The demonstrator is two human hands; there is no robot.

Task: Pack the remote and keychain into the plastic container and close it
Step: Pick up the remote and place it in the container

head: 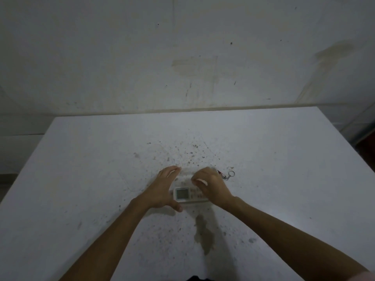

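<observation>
The remote [187,194] is a white unit lying flat, face up, its grey display at the left end and rows of small buttons running right, where its far end is covered. Just behind it sits the clear plastic container [185,175], faint and hard to make out. The keychain [226,175], a small red-and-silver piece on a metal ring, lies near to the right.

Two bare hands over a stained white table [81,179], left hand [162,189] spread beside a white remote [187,194], right hand [211,186] curled over it, keychain [227,175] just beyond, container blurred between the hands
</observation>
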